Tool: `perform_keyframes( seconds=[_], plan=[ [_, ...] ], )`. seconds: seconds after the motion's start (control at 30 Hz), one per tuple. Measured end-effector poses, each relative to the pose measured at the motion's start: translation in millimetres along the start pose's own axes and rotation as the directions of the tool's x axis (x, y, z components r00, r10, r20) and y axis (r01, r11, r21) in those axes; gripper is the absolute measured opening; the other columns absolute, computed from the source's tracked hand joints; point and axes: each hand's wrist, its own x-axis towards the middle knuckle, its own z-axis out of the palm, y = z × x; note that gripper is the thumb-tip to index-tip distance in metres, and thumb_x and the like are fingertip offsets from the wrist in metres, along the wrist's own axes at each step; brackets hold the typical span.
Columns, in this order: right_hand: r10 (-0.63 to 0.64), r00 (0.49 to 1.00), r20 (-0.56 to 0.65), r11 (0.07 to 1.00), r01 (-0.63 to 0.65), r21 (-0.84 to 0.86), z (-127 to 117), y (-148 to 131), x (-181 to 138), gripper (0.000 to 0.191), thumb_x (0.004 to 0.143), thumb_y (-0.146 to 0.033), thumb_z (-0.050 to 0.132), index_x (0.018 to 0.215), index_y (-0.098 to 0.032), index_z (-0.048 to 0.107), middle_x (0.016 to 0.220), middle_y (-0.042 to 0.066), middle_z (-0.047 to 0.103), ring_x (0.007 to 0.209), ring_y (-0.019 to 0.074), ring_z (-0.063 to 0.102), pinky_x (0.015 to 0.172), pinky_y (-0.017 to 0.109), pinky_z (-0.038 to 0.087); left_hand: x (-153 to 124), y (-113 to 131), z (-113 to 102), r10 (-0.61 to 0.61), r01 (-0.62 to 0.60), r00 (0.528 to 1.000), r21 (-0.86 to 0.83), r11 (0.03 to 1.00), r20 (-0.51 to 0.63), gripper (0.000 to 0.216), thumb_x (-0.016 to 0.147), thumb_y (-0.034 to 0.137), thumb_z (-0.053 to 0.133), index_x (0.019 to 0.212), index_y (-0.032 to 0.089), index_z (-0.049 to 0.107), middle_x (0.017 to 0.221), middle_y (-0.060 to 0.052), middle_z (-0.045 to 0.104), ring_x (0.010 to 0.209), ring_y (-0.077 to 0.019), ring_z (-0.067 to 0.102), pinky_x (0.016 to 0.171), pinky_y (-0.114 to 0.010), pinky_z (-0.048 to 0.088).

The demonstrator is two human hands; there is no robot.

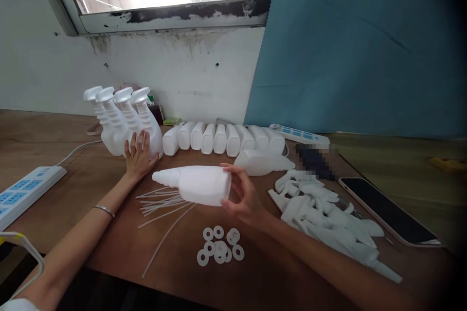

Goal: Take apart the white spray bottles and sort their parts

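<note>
My right hand (243,197) grips a white plastic bottle (204,184) by its base, thumb and fingers on opposite sides. The bottle lies sideways above the table, its ribbed neck pointing left. My left hand (139,155) has its fingers stretched out against the lower part of an upright spray bottle (151,131), the nearest of several standing in a row with trigger heads on. Under the held bottle lie thin white dip tubes (164,204), partly hidden by it. Small white ring washers (219,248) form a loose cluster in front.
Several white bottles (220,139) lie in a row at the back, and another bottle (260,163) lies before them. A heap of white trigger heads (324,214) is at right, beside a phone (386,211). Power strips stand at left (31,189) and at the back (302,135).
</note>
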Motion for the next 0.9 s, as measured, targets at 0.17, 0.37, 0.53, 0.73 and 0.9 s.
perform_keyframes(
  seconds=[0.17,0.37,0.53,0.73,0.9],
  plan=[
    [0.099,0.995,-0.024,0.995,-0.098,0.034,18,27,28,0.048,0.067,-0.03,0.061,0.109,-0.023,0.039,0.108,0.006,0.047,0.093,0.0178,0.054,0.075,0.029,0.049,-5,-9,-10,-0.14,0.136,0.989,-0.069,0.988,-0.052,0.083,0.075,0.045,0.052,0.14,0.007,0.015,0.146,-0.019,0.014,0.136,-0.0326,0.006,0.108,-0.05,-0.001],
    [0.166,0.984,-0.071,0.986,-0.167,-0.008,20,46,44,0.049,0.065,-0.032,0.062,0.108,-0.024,0.038,0.1,0.003,0.047,0.086,0.0172,0.052,0.075,0.03,0.047,-10,-8,-16,-0.353,0.352,0.936,-0.06,0.934,-0.013,0.117,0.062,0.059,0.063,0.14,0.004,-0.005,0.145,-0.026,-0.005,0.133,-0.0403,-0.008,0.103,-0.062,0.0],
    [0.181,0.982,-0.049,0.98,-0.184,-0.078,17,57,52,0.052,0.062,-0.032,0.065,0.107,-0.023,0.039,0.097,0.003,0.048,0.089,0.0184,0.05,0.08,0.033,0.043,-6,5,0,-0.521,0.523,0.852,-0.081,0.848,0.048,0.121,0.061,0.062,0.06,0.139,0.002,-0.011,0.143,-0.03,-0.012,0.13,-0.0473,-0.012,0.094,-0.072,0.003],
    [0.162,0.986,0.03,0.979,-0.157,-0.132,19,60,55,0.058,0.061,-0.03,0.067,0.108,-0.022,0.035,0.102,0.004,0.045,0.095,0.0189,0.048,0.086,0.034,0.04,3,14,14,-0.632,0.638,0.77,-0.096,0.764,0.082,0.12,0.063,0.059,0.059,0.137,0.0,-0.015,0.143,-0.029,-0.015,0.129,-0.0489,-0.01,0.091,-0.073,0.008],
    [0.148,0.986,0.076,0.978,-0.135,-0.159,20,64,59,0.06,0.063,-0.03,0.065,0.111,-0.021,0.031,0.108,0.006,0.042,0.099,0.0192,0.046,0.088,0.035,0.039,10,18,22,-0.673,0.678,0.735,-0.076,0.731,0.083,0.116,0.065,0.059,0.057,0.138,0.003,-0.014,0.143,-0.028,-0.015,0.13,-0.0468,-0.011,0.093,-0.072,0.006]
  ],
)
